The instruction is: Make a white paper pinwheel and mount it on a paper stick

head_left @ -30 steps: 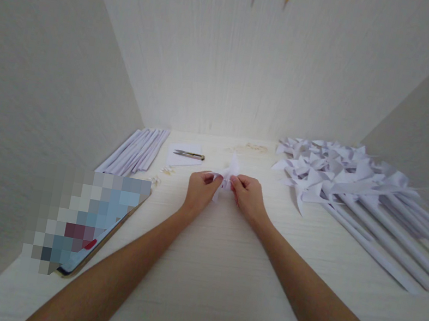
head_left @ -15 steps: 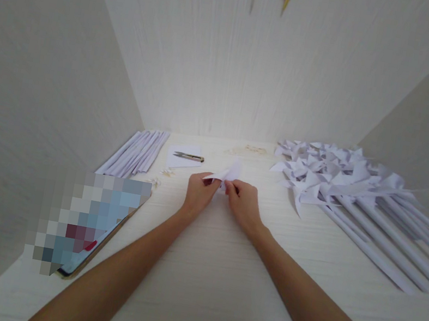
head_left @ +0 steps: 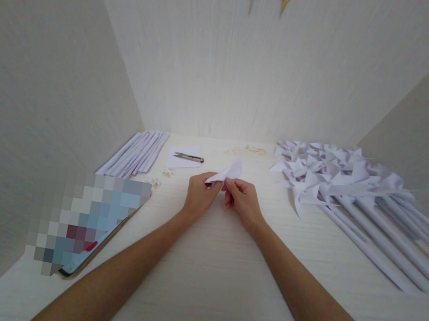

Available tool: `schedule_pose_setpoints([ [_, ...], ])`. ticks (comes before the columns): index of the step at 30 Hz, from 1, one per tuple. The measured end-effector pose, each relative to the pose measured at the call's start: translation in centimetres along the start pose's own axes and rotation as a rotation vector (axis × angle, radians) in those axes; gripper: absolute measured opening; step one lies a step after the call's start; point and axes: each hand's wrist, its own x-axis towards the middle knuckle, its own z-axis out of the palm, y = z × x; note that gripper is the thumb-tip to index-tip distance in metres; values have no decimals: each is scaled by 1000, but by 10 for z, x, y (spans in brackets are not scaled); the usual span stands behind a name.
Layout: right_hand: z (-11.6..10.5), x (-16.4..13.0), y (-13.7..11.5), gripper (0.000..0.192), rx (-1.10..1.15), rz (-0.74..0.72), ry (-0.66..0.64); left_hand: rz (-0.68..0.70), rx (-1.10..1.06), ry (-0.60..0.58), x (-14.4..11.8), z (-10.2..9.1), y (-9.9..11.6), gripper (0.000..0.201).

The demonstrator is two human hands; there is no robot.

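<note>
Both of my hands meet over the middle of the white table (head_left: pixel 210 281). Between them is a piece of white paper (head_left: pixel 231 172) with curled, pointed corners, like part of a pinwheel. My left hand (head_left: pixel 201 194) is closed on its left side, thumb near the paper's fold. My right hand (head_left: pixel 243 199) pinches the paper's near edge with thumb and forefinger, its other fingers curled beneath. The fingertips partly hide the paper's centre. Beyond my left hand, small thread snips (head_left: pixel 189 157) lie on a white paper sheet (head_left: pixel 180 164).
Finished paper pinwheels (head_left: pixel 320 173) on rolled paper sticks (head_left: pixel 383 240) are heaped at the right. A bundle of paper sticks (head_left: pixel 135 153) lies at the back left. Nearer on the left is a pixelated phone (head_left: pixel 102 235). Small pale bits (head_left: pixel 166 173) are scattered beside the sheet.
The paper has turned slightly in my hands and shows a broader curled face. My right hand's lower fingers have come into view below it. The other things have stayed put.
</note>
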Motion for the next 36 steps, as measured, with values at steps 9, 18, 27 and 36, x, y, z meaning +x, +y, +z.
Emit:
schedule_pose_setpoints([
  [9, -4, -2, -3, 29, -436, -175, 100, -79, -74, -1, 2, 0, -1, 15],
  [18, -6, 2, -5, 27, 92, 145, -36, 41, 40, -22, 0, 1, -2, 18],
  [27, -4, -2, -4, 31, -62, -20, -78, -52, -71, -46, 1, 1, -4, 18],
  [36, -7, 1, 1, 28, -98, -84, -152, -62, -70, -33, 1, 1, 1, 15],
])
